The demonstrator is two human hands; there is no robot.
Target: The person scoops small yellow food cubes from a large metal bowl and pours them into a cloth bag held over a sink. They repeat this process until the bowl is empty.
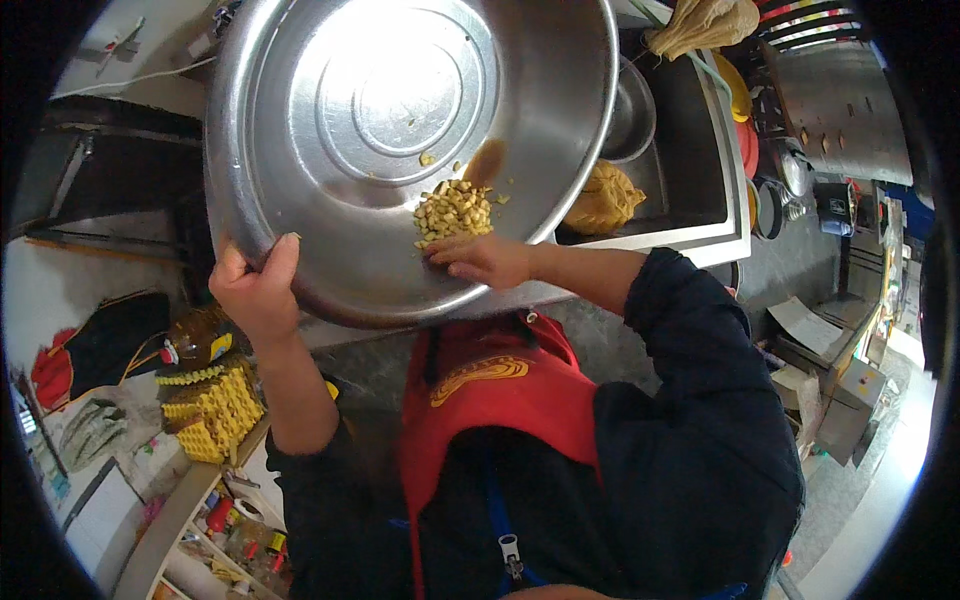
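Observation:
A wide stainless steel basin (360,247) is tilted before me, its inside facing me. My left hand (259,289) grips the rim at the lower left, thumb over the edge. Inside the lower wall lies a small heap of pale yellow-green diced pieces (454,212). My right hand (480,260) reaches over the near rim, its curled fingers against the bottom of this heap; whether pieces are in the fingers is hidden. A few loose bits stick to the metal above. Near the heap is a brown patch (486,163); I cannot tell whether it is liquid or a reflection.
Right of the basin, a sink (679,244) holds a metal bowl (632,112) and a yellow-brown bundle (604,199). Stacked yellow egg trays (214,412) and an oil bottle (199,337) stand at left, above a shelf (176,510) of bottles.

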